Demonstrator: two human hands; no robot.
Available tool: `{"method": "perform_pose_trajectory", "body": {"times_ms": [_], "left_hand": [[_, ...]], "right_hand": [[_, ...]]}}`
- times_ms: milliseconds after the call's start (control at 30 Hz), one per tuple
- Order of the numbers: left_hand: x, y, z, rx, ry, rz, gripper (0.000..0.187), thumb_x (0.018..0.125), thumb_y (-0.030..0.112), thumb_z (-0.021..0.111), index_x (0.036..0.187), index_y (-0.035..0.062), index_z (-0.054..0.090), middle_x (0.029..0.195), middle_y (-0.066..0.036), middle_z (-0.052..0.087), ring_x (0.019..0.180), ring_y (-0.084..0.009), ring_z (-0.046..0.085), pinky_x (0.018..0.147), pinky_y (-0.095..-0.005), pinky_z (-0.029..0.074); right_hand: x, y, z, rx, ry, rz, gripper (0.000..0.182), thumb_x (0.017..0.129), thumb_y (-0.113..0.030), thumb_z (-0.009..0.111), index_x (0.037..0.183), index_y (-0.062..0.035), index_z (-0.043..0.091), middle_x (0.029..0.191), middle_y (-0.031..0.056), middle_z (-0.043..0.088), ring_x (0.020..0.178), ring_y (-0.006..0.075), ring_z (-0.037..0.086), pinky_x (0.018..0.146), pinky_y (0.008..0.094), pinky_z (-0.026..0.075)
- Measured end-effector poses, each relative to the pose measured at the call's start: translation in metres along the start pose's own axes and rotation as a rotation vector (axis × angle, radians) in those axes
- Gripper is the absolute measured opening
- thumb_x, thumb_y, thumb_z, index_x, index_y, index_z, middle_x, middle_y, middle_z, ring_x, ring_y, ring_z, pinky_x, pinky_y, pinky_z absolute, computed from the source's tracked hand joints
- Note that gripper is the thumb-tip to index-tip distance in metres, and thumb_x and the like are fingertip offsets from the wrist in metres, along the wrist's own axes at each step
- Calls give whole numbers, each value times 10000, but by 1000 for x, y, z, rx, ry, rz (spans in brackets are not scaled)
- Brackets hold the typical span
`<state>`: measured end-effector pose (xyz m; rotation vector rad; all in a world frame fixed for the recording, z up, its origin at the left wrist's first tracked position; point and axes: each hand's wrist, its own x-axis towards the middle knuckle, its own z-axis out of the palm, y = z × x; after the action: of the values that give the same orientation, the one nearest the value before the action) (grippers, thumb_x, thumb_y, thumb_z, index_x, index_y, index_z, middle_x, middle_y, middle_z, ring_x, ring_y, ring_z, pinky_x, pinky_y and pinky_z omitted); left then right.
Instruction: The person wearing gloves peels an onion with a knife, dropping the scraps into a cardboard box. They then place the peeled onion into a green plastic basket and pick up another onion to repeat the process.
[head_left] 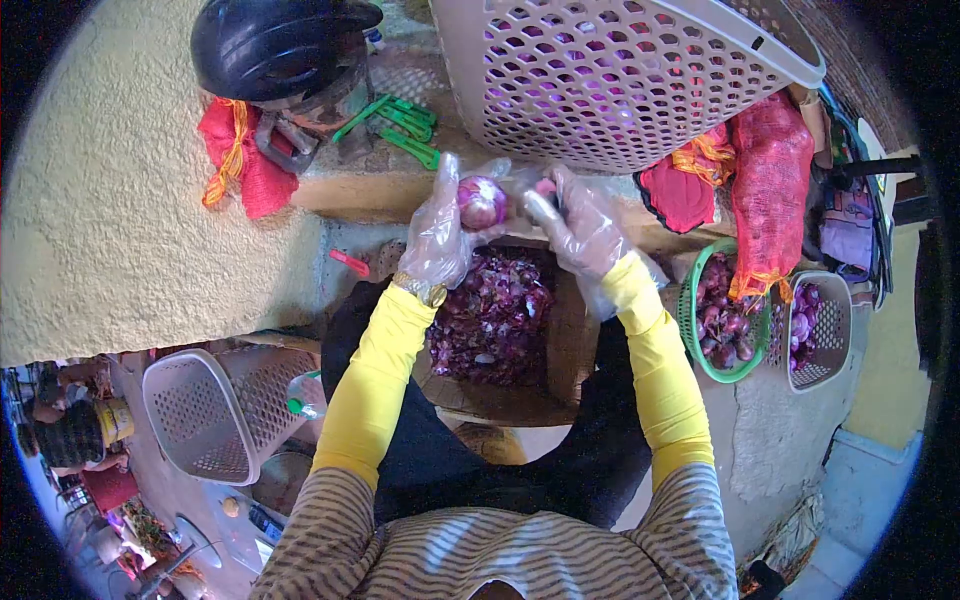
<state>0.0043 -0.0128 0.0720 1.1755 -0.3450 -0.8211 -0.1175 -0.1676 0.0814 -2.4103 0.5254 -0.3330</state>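
Note:
My left hand (440,235), in a clear plastic glove over a yellow sleeve and a gold watch, holds a purple onion (482,202) at chest height. My right hand (580,228), gloved the same way, is closed around something small right beside the onion; what it grips is blurred. Below both hands lies a heap of purple onion skins (492,318) between my knees.
A large grey perforated basket (620,75) stands ahead. A green basket (722,322) and a small grey basket (815,330) with onions sit at the right, beside a red mesh sack (768,195). A black helmet (275,45) and green clips (400,125) lie far left. Another grey basket (215,410) is lower left.

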Motion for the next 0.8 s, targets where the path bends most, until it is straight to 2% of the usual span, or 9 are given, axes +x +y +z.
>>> {"method": "perform_pose_trajectory", "body": {"times_ms": [100,167,267,333,467,533,633,733,800], "left_hand": [[10,-10,-7,-123,-18,81,703,1031,594,392,1319,-29,540,1277,-154,624,1092,-261,669,875,-434,608],[21,-14,-13,-217,-64,120,709,1034,595,378,1326,-33,530,1316,-163,609,1125,-278,657,890,-437,601],[30,-18,-16,-400,-2,-60,724,1036,601,350,1336,-36,517,1353,-179,594,1167,-305,638,951,-445,570],[30,-17,-15,-368,-15,8,761,1032,634,257,1398,9,490,1463,-191,496,1306,-356,535,1034,-481,511],[33,-10,-17,-371,12,74,716,1041,612,279,1341,9,524,1485,-202,471,1307,-354,536,1048,-480,498],[37,-14,-23,-317,49,168,672,1050,600,275,1210,20,574,1357,-208,576,1235,-344,593,1033,-458,504],[38,-14,-28,-212,37,186,631,1062,579,264,1089,36,585,1147,-180,665,1142,-330,645,991,-442,526],[30,-9,-17,-170,42,212,609,1072,559,256,1052,49,587,990,-135,682,1052,-293,673,961,-419,539],[28,-8,-16,-117,35,226,604,1073,556,252,1052,53,587,1013,-135,682,1038,-277,674,959,-416,539]], "right_hand": [[-6,5,13,279,76,-101,228,1005,-236,581,980,-11,607,832,210,645,786,406,641,698,460,487],[-7,-1,13,283,46,-130,234,1002,-238,585,972,-7,605,838,216,641,792,413,637,695,463,483],[-5,-8,10,141,27,-267,277,1021,-259,539,942,-1,600,842,233,631,809,436,624,711,478,473],[-6,-10,8,181,-74,-190,327,1041,-286,475,1022,-4,640,882,252,641,841,446,622,748,486,477],[-9,-21,1,230,-110,-141,398,1048,-314,441,1176,-1,653,938,266,651,878,437,637,804,468,489],[-9,-25,-2,240,-208,-179,443,1046,-315,463,1339,-5,580,948,270,658,880,407,654,831,438,498],[-13,-29,9,495,-282,-84,481,1043,-321,482,1404,-5,515,934,271,659,870,378,661,850,422,495],[-12,-43,8,409,-228,-118,489,1040,-305,499,1423,-1,483,950,273,661,882,379,663,862,428,492],[-10,-50,1,403,-367,31,479,1038,-299,504,1401,13,495,998,283,663,926,406,670,877,440,491]]}}
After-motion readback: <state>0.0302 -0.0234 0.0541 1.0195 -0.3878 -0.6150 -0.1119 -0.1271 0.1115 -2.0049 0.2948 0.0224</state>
